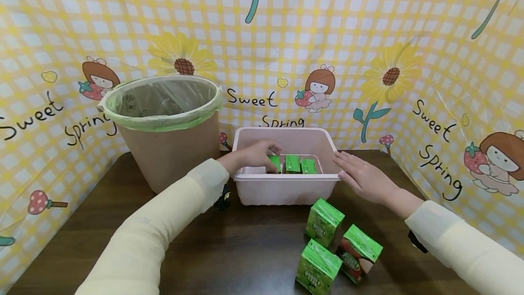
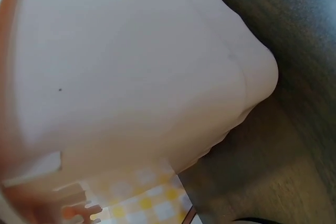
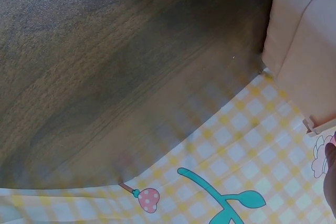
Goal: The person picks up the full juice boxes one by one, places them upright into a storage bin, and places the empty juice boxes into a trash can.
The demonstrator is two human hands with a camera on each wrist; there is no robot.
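A pale pink plastic basin stands on the table with several small green boxes inside, among them a middle green box and a right-hand green box. My left hand reaches over the basin's left side, thumb and fingers around the leftmost green box, which they partly hide. Against the basin's right rim rests my right hand, fingers extended. Three more boxes stand in front of the basin: a rear green box, a front green box and a green-and-red box.
A tall brown bin with a clear liner folded over its rim stands left of the basin. Behind the dark wooden table hangs a yellow checked cloth with printed figures, also along both sides.
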